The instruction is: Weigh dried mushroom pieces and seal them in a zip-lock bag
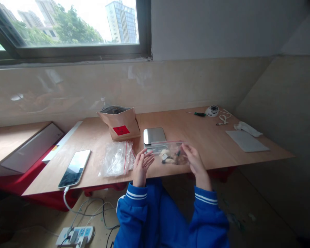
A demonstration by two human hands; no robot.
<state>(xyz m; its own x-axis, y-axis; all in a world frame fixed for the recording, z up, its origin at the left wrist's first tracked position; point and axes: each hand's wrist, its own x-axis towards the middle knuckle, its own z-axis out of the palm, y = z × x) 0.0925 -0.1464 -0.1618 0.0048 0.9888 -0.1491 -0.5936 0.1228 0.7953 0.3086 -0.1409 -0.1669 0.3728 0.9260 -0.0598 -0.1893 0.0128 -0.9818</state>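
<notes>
On my left, a phone (75,169) lies face up on the table (181,129), a white cable (66,201) plugged into its near end and looping down among other cords. Below, on the floor, I see a power strip (90,231) with plugs in it. Red cloth (51,198) hangs farther left, under the table's edge. At the far right I have a screwdriver (200,114) pointing left, its green handle just beside a white camera (212,111) — its cord (223,118) curled to the right. Nearer me lies a white sheet (247,141), something white and crumpled at its far edge — I can't tell what. Through the window (80,52) I see trees (72,27) and tall buildings (122,22).
</notes>
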